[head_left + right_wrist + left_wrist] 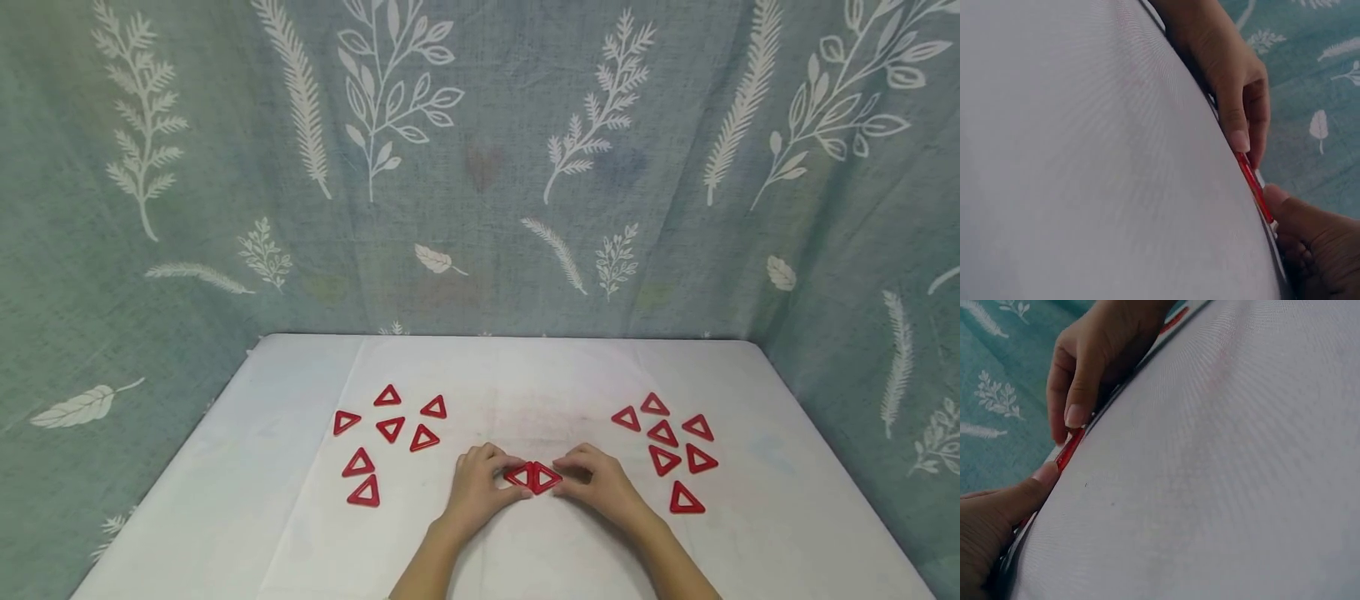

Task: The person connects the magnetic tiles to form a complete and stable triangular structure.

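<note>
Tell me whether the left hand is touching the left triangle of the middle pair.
Touching. The head view shows the left hand pinching the left triangle, a finger at its far edge and the thumb at its near one.

The table holds sixteen red triangular frames [536, 478] in all: seven in the cluster on the left, seven in the cluster on the right, and two in the middle. One person's two hands show, one left hand [474, 487] and one right hand [603, 485], over one white-covered table [495, 392].
</note>
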The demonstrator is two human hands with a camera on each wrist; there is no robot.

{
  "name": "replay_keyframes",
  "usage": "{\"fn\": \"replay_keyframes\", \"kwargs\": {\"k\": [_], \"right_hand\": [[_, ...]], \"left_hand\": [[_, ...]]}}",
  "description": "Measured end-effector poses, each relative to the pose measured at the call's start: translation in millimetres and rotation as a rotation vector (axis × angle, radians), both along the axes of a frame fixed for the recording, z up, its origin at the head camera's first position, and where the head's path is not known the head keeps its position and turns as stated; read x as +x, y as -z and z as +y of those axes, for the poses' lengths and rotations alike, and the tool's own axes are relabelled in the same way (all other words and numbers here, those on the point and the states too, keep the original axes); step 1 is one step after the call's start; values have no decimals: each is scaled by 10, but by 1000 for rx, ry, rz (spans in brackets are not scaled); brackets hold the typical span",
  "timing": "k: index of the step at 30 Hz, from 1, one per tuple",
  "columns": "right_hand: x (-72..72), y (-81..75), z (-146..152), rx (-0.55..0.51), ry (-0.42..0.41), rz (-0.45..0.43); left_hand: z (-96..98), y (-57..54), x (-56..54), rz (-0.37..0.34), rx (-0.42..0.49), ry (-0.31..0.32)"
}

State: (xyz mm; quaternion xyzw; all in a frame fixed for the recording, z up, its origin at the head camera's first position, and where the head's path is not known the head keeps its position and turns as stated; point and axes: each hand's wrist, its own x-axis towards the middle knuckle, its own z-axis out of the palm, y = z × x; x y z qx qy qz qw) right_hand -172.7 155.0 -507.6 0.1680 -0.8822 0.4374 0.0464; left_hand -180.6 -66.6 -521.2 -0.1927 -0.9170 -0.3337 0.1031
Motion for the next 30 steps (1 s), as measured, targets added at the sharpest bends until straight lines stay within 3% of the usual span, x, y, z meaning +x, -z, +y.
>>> {"fn": "replay_keyframes", "kwargs": {"k": [13, 24, 30], "right_hand": [[150, -30, 334, -38, -9, 50], [317, -135, 707, -43, 58, 125], [397, -168, 929, -12, 152, 66]], "left_hand": [[-34, -28, 34, -48, 0, 4], [-46, -22, 37, -52, -8, 0], [-40, -7, 39, -44, -3, 25]]}}
